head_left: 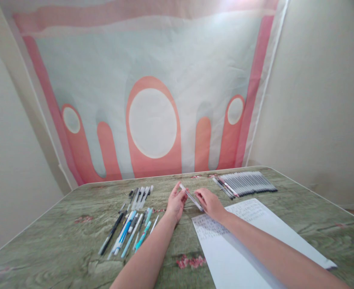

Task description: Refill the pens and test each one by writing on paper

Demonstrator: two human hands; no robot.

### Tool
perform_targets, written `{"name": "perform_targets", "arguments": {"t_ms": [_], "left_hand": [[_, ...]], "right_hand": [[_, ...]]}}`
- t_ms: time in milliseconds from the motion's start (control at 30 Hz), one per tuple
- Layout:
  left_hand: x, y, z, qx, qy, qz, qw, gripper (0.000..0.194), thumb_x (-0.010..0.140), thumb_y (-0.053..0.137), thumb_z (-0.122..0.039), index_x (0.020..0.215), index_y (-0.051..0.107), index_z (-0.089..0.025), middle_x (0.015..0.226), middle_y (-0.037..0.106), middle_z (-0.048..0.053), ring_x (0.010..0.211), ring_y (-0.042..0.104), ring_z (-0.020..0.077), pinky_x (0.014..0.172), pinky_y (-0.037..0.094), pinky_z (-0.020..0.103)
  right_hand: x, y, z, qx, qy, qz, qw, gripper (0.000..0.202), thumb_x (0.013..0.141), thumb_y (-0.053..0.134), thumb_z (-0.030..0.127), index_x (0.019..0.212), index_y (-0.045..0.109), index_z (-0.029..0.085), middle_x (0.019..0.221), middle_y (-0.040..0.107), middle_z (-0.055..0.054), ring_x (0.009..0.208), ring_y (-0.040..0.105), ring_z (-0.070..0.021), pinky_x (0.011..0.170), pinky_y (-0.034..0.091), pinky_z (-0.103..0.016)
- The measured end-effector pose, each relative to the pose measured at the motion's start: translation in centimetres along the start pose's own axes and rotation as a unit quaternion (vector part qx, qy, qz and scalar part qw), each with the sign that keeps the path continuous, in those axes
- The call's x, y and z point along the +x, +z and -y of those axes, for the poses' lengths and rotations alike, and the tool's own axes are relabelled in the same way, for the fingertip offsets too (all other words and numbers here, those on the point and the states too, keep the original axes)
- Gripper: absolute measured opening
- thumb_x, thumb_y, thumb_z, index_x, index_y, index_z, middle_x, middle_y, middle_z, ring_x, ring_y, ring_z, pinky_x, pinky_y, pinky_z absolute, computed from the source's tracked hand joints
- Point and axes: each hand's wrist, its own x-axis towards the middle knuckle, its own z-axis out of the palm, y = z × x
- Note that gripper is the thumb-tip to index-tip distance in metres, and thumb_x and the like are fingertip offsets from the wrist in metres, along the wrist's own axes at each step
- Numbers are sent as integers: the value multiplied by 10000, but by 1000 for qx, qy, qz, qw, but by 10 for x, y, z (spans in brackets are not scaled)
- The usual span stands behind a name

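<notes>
My left hand (177, 202) grips a slim, clear pen barrel (191, 197) between thumb and fingers above the middle of the table. The barrel slants down to the right, its lower end close beside my right hand (210, 202). That hand's fingers are curled in a pinch; whether they touch the barrel or hold some small part cannot be made out. Under my right wrist and forearm lies a white sheet (234, 257) with rows of handwriting (246, 208) on its far part.
Left of my left hand lie loose blue, white and black pens (125, 233), with several clear barrels (142, 196) behind them. At the back right, slim refills (246, 183) lie in a row beside several pens (226, 187). The wood-patterned tabletop (74, 241) meets a printed backdrop (155, 168).
</notes>
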Motion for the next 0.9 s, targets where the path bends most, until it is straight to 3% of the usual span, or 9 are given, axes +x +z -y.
{"name": "perform_targets", "arguments": {"t_ms": [133,300,400,467,600,733,900], "left_hand": [[3,-3,-2,34,13,-24,999,591,680,652,-158,1222,421,-200,806,641,36,673,595,71,632,451,161],[2,-2,2,65,28,-6,997,657,673,665,-191,1258,364,-197,829,649,52,716,612,99,693,460,206],[3,-2,5,71,34,-24,997,672,715,632,-212,1287,279,-201,885,645,77,784,621,125,745,464,252],[4,-3,6,88,22,-39,995,592,726,623,-221,1236,328,-169,913,637,101,797,623,138,744,468,262],[7,-3,9,128,9,-38,991,414,718,629,-208,1077,436,-138,869,637,99,758,627,142,719,476,261],[7,-4,10,147,10,-26,989,344,717,624,-206,1011,457,-143,802,639,69,708,622,126,667,475,239],[4,-4,9,177,9,6,984,268,727,601,-199,956,478,-133,780,636,65,682,615,118,625,457,217]], "right_hand": [[0,0,1,140,127,64,980,224,842,407,352,869,528,165,679,580,1,575,507,-103,540,386,-214],[4,4,-1,184,157,116,963,251,757,534,343,922,498,157,629,573,28,512,482,-83,501,365,-193],[8,-4,-12,77,182,115,974,223,755,527,305,925,497,164,623,577,28,531,511,-95,523,366,-201],[10,-17,-24,-53,205,122,970,202,746,536,274,919,511,172,646,600,10,590,549,-116,573,371,-216],[12,-46,-47,-317,263,148,899,175,747,537,284,893,545,186,821,639,-68,773,596,-189,642,378,-258],[8,-59,-59,-359,288,149,875,147,781,488,274,862,552,169,887,632,-113,818,603,-224,660,393,-287],[5,-54,-60,-406,277,115,864,230,808,448,235,1004,526,143,960,598,-139,821,608,-223,662,415,-289]]}}
